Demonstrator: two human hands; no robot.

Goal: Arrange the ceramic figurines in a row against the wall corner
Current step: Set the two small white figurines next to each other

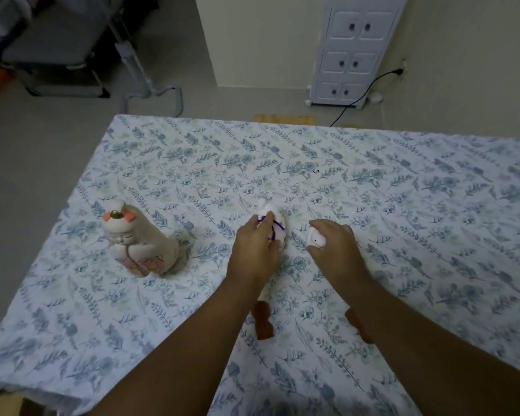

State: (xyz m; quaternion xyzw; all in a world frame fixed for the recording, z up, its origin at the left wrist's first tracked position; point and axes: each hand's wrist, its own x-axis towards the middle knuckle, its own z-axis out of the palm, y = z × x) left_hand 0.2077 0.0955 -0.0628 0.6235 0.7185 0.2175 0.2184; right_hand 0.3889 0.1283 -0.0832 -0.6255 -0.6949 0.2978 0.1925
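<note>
Hands (254,250) on white figurines (272,223)

Dim, flat indoor light with a cool grey cast, soft faint shadows beside the pale seated ceramic figurine (140,240), no glare, slight overall softness, wide-angle bowing of the blue floral-cloth counter (373,181) edges, dark murky upper-left corner, forearms blurred at the bottom.
</note>
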